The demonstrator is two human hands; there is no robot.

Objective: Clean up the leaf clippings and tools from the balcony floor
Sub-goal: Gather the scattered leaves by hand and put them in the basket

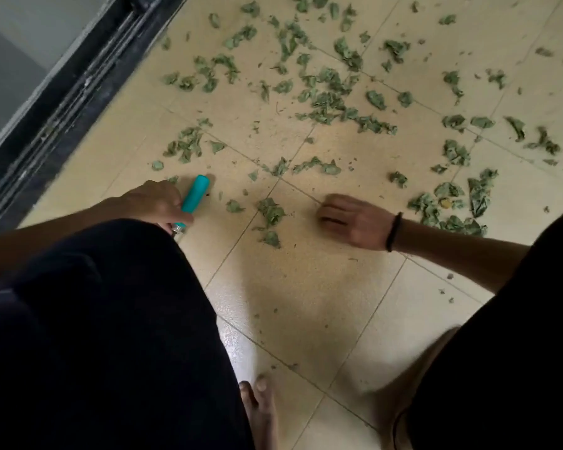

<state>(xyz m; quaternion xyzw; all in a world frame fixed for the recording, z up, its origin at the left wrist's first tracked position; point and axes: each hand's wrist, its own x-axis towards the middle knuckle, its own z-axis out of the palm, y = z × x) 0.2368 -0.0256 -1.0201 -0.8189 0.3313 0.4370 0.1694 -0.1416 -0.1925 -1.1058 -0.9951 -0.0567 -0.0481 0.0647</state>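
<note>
Leaf clippings (325,102) lie scattered all over the beige tiled floor (306,287), thickest across the top and right of the view, with a small clump (270,211) sitting between the two hands. Down at the left, the left hand (153,201) curls its fingers round a tool with a teal handle (194,198); the handle points up and away from the body, and a bit of metal (177,229) shows just below the hand, most of it hidden behind a dark-clothed knee (111,319). Over on the right, the right hand (351,220) hovers low over the floor, fingers curled in, blurred, so whether it holds any clippings cannot be told. A black band (394,232) circles that wrist. More clippings (452,219) pile just beyond the right forearm. A dark door track (62,102) runs along the left edge, and a bare foot (257,404) rests on the tiles at the bottom.
</note>
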